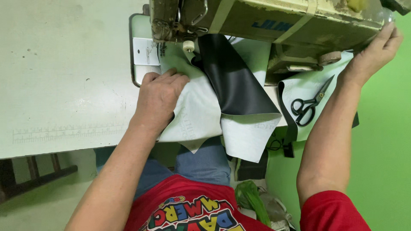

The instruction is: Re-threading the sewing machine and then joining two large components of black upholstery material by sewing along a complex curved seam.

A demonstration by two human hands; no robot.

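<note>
My left hand (159, 97) lies flat, fingers together, on a piece of black material with a pale grey backing (201, 107), pressing it onto the sewing table just below the presser foot (163, 49) of an old cream sewing machine (265, 21). A black flap (231, 81) of the material curls up and folds over to the right. At the machine's right end, my right hand (376, 51) reaches up and grips the machine's edge where the handwheel sits; the wheel itself is mostly hidden.
Black-handled scissors (306, 107) lie on more pale material to the right of the machine. The pale table (64, 85) stretches left, with a printed ruler near its front edge. A green wall fills the right side. Below are my knees and a green bag (250, 199).
</note>
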